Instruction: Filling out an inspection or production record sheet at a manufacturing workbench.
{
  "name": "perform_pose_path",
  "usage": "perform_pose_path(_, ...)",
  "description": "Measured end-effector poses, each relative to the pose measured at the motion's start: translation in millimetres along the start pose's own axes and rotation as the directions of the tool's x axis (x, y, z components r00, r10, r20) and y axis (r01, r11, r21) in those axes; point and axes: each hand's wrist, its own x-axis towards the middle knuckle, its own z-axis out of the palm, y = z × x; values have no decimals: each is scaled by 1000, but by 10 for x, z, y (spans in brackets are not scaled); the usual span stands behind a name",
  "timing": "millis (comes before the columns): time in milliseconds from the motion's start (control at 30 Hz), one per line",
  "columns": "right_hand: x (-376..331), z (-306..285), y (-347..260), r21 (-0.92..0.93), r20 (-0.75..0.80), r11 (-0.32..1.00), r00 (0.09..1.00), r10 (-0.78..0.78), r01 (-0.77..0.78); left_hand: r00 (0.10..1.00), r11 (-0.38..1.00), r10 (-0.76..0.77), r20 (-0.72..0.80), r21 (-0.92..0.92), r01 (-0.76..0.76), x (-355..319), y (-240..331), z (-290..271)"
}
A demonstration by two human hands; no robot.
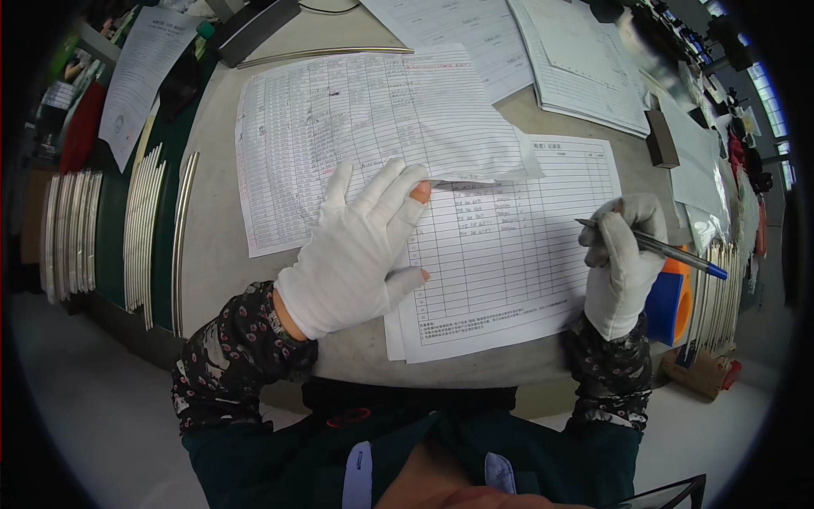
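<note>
My left hand [352, 254], in a white glove with some fingertips bare, lies flat with its fingers spread. It rests on a creased sheet of dense handwritten rows [339, 110] and on the left side of a ruled form [509, 284]. The creased sheet overlaps the form's upper left part. A few handwritten lines fill the form's upper rows; the lower rows are blank. Over the form's right edge, my gloved right hand [619, 271] is closed around a pen [682, 254]. The pen's tip points left, just above the paper, and its blue end points right.
Bundles of thin metal rods [72, 237] stand at the left edge, with more rods [712, 301] at the right. A blue and orange holder [666, 301] is beside my right hand. Farther back are a paper stack [585, 76], a brown block [661, 140] and a dark box [254, 30].
</note>
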Motion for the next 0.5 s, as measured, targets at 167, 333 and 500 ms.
perform_pose_path(167, -6, 5, 14, 13, 7, 1000, 1000, 28, -28, 1000, 1000, -12, 15, 17, 12, -7, 3, -2)
perform_pose_path(333, -1, -20, -7, 8, 78, 1000, 997, -6, 6, 1000, 999, -9, 7, 50, 8, 4, 28, -56)
perform_pose_path(500, 5, 15, -26, 43, 60, 999, 998, -13, 11, 1000, 997, -8, 12, 82, 7, 24, -27, -5)
